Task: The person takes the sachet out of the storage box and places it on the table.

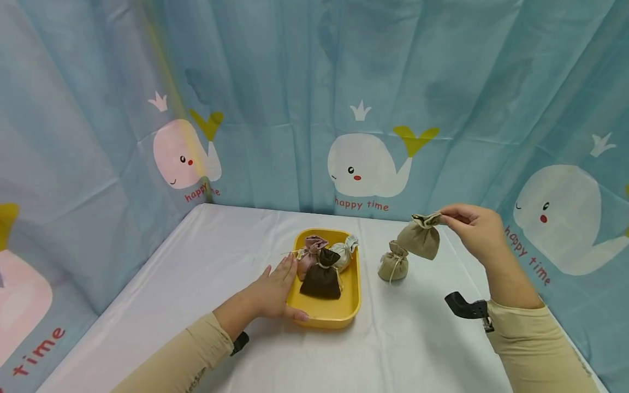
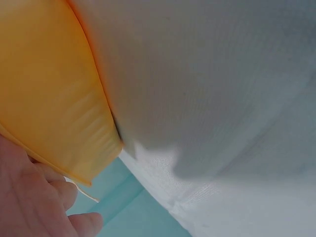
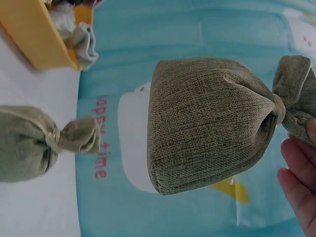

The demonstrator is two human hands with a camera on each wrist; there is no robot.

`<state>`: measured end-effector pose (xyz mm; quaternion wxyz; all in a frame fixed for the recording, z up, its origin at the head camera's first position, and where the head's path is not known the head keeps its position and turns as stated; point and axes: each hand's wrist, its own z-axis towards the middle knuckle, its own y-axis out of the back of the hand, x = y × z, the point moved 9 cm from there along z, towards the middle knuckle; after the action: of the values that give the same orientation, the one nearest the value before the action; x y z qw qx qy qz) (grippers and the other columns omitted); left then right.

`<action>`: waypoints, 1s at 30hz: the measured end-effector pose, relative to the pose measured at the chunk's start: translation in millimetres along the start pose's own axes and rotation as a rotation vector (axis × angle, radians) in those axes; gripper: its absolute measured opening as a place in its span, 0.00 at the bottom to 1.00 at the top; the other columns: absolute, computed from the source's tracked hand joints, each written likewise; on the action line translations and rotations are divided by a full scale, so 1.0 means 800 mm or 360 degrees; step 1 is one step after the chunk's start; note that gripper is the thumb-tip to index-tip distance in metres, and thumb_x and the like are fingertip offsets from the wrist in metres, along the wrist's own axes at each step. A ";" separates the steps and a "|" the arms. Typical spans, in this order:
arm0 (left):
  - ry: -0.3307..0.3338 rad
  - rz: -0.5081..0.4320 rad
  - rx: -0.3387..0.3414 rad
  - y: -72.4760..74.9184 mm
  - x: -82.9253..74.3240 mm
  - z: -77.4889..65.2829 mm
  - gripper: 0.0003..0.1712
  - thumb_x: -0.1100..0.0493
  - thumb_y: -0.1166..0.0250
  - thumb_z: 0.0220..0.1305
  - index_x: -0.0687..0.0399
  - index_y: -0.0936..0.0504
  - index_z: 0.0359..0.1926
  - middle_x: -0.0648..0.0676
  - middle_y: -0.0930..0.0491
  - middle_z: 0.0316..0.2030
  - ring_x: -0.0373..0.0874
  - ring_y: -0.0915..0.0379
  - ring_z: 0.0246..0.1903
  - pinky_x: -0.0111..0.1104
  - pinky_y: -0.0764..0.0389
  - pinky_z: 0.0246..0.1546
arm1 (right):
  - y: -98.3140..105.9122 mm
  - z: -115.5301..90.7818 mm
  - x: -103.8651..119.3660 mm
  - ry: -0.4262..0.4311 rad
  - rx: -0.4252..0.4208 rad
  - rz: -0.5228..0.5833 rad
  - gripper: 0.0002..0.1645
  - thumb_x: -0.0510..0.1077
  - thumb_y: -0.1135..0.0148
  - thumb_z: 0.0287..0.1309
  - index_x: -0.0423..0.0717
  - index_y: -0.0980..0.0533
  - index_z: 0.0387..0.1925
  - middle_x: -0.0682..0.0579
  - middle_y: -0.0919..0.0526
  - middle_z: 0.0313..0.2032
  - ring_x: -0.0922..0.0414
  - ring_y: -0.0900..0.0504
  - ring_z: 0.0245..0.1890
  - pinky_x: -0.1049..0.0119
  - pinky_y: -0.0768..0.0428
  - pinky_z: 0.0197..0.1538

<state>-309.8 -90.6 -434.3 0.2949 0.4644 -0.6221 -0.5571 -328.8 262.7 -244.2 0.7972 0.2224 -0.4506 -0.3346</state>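
Note:
My right hand (image 1: 469,226) pinches the gathered top of an olive-brown drawstring pouch (image 1: 419,239), held in the air at the right. In the right wrist view that pouch (image 3: 212,126) hangs full and tied at its neck. A second, similar pouch (image 1: 393,267) stands on the table just left of and below it. My left hand (image 1: 276,289) lies along the left rim of a yellow tray (image 1: 324,321), fingers extended and thumb at the front corner. Inside the tray sit a dark brown pouch (image 1: 321,284), a pink pouch (image 1: 307,261) and a white pouch (image 1: 340,256).
White cloth (image 1: 236,240) covers the table. A light blue curtain (image 1: 275,109) printed with whales rises behind it and along both sides. Black wrist camera mounts (image 1: 466,307) stick out from the sleeves.

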 end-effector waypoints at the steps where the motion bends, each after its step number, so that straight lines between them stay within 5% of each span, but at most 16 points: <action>1: 0.0000 0.0006 0.0000 0.000 0.000 0.000 0.78 0.13 0.54 0.28 0.60 0.65 0.70 0.58 0.72 0.70 0.49 0.73 0.69 0.52 0.58 0.65 | 0.003 -0.001 -0.006 -0.0023 -0.0015 0.0007 0.13 0.48 0.40 0.58 0.44 0.18 0.38 0.62 0.18 0.32 0.79 0.27 0.31 0.82 0.28 0.33; 5: -0.0003 0.0020 -0.0008 0.002 0.001 0.000 0.78 0.12 0.55 0.28 0.60 0.65 0.70 0.58 0.71 0.70 0.49 0.73 0.69 0.52 0.57 0.65 | 0.011 -0.006 -0.029 -0.0115 -0.0038 0.0000 0.16 0.50 0.40 0.58 0.43 0.19 0.40 0.67 0.20 0.32 0.80 0.28 0.32 0.83 0.29 0.33; 12: -0.0013 0.0017 -0.0018 0.001 0.001 0.000 0.78 0.12 0.55 0.28 0.60 0.65 0.70 0.58 0.71 0.70 0.49 0.73 0.69 0.52 0.57 0.65 | 0.004 -0.011 -0.068 -0.0224 0.0047 -0.0110 0.17 0.51 0.43 0.60 0.42 0.20 0.41 0.44 0.18 0.40 0.81 0.32 0.31 0.77 0.27 0.33; 18: -0.0017 0.0013 -0.0019 0.001 0.000 0.001 0.78 0.12 0.55 0.28 0.59 0.66 0.70 0.57 0.73 0.70 0.49 0.73 0.69 0.52 0.58 0.65 | -0.012 -0.012 -0.100 -0.0211 0.0094 -0.0151 0.16 0.49 0.44 0.61 0.41 0.20 0.40 0.40 0.18 0.40 0.80 0.32 0.31 0.61 0.23 0.37; 26: -0.0012 -0.0006 -0.0011 0.002 0.000 -0.002 0.78 0.13 0.53 0.29 0.60 0.65 0.70 0.57 0.73 0.70 0.49 0.73 0.69 0.52 0.57 0.64 | -0.044 -0.015 -0.136 -0.0229 0.0192 -0.0109 0.15 0.46 0.44 0.61 0.39 0.20 0.40 0.39 0.18 0.39 0.48 0.22 0.40 0.48 0.24 0.42; 30: -0.0011 -0.0015 0.0000 0.003 -0.001 -0.003 0.77 0.13 0.53 0.29 0.60 0.66 0.70 0.57 0.73 0.70 0.49 0.73 0.70 0.52 0.57 0.65 | -0.056 -0.016 -0.147 -0.0264 0.0209 -0.0097 0.14 0.46 0.43 0.61 0.39 0.20 0.39 0.40 0.18 0.39 0.45 0.22 0.41 0.48 0.24 0.42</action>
<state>-307.8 -90.6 -431.5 0.2901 0.4652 -0.6211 -0.5600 -376.3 319.1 -347.1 0.7303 0.2593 -0.5291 -0.3457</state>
